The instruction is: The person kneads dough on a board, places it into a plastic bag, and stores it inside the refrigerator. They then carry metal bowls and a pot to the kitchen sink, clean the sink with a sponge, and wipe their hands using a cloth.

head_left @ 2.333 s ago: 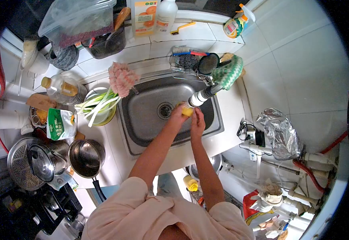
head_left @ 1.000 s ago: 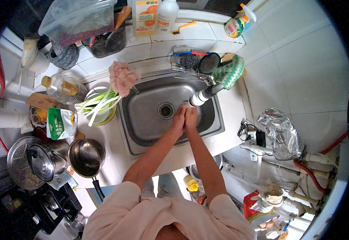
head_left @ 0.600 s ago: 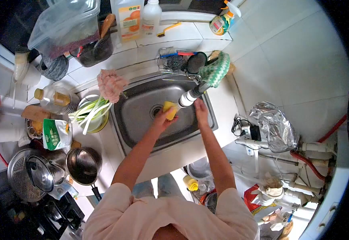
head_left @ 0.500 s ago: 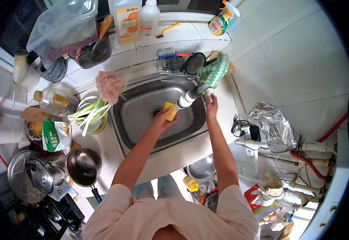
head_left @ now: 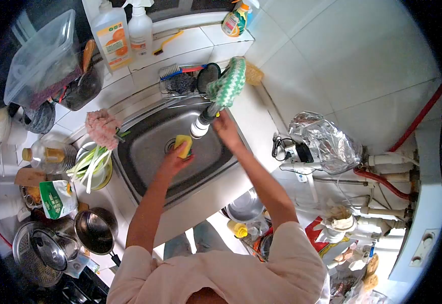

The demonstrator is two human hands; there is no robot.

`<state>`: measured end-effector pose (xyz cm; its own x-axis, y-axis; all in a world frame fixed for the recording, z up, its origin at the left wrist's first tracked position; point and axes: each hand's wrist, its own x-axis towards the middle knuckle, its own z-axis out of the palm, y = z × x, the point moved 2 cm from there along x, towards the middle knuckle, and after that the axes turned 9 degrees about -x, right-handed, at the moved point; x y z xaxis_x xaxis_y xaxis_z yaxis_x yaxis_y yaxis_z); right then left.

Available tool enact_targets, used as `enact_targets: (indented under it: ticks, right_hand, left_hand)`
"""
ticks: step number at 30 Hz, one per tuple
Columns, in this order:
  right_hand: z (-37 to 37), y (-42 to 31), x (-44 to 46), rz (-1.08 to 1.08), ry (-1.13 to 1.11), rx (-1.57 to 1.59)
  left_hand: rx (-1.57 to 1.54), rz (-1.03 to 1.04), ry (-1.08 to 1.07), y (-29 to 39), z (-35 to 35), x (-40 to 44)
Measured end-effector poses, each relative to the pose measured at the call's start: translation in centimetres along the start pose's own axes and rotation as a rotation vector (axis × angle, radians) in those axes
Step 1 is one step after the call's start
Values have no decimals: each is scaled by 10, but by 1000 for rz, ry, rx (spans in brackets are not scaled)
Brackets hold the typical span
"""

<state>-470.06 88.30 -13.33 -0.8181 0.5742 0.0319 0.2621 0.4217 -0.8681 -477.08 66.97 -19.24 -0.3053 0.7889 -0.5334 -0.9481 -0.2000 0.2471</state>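
Note:
A yellow sponge (head_left: 183, 145) is in my left hand (head_left: 174, 163), whose fingers are closed round it above the sink basin (head_left: 145, 169). Just up and right of the sponge, the white-ended spout of the faucet (head_left: 199, 127) points down into the basin. My right hand (head_left: 225, 128) is up against the right side of the faucet, fingers bent at its base; the fingertips are partly hidden. A green-and-white knitted cloth (head_left: 229, 82) hangs over the top of the faucet.
Behind the sink, a wire rack holds brushes and scrubbers (head_left: 182, 83). Left of it stand a bowl with spring onions (head_left: 90, 164) and a saucepan (head_left: 95, 230). Bottles (head_left: 113, 40) line the ledge. Crumpled foil (head_left: 324, 142) and a power plug (head_left: 298, 152) lie at the right.
My right hand has moved from beside the faucet to against it. My left hand still holds the sponge, now slightly away from the spout. The whole view has shifted and turned.

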Motion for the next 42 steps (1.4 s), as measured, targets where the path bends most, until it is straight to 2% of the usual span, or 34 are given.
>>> enact_targets:
  ticks: [1,2,5,8,9,11,12,14,17,20,23,26,29,32,35,38,40,42]
  right_hand:
    - [15,-21,-35,-25,-60,-224]
    - [34,-30,-58,-126,-128,-289]
    - [63,-56,-86,-220,-114,-238]
    - [59,-69,-87,-244,-60,-230]
    - [59,-72,-85,-262,-61,-246]
    - [52,-82,-85,-61,-189,-113]
    - [49,-84,-85,35,-257,-49]
    - [63,-37,-81,-4,-171,332]
    - [50,-50,-84,470,-326,568]
    - [62,-21,-83,728,-158,750]
    - [70,-12,-79,671,-213,781]
    - [69,-31,-85,686,-125,869]
    - [49,-55,-97,256,-135,211]
    - [31,-90,-99,-618,-113,-784]
    - [30,-119,-96,-796,-347,-967]
    - [42,-101,-81,-838,-414,-928]
    - [51,-94,-71,-763,-565,-944]
    - [62,-92,-66,-729,-653,-1038]
  left_hand:
    - [56,15,-11,5,8,-8]
    - [113,31,-22,8,13,-12]
    - [199,-98,-17,10,-3,-6]
    - [349,-75,-81,7,11,-32]
    - [468,-36,-99,8,12,-38]
    - [704,41,-113,11,11,-52]
    - [982,183,-122,16,11,-56]
    - [1541,457,-136,26,14,-59]
    - [1206,587,-330,29,32,-62]
    - [1089,351,-310,22,27,-53]
    - [1453,863,-227,6,11,-33]
    - [1525,789,-97,0,-12,-16]
    - [996,227,72,5,-13,-11]
    - [630,159,72,16,-1,-21]
    - [648,-187,49,37,29,-50]
    - [667,-280,-239,30,25,-43]
    - [1013,-94,-664,48,36,-58]
    - [1204,-163,-767,46,34,-55]
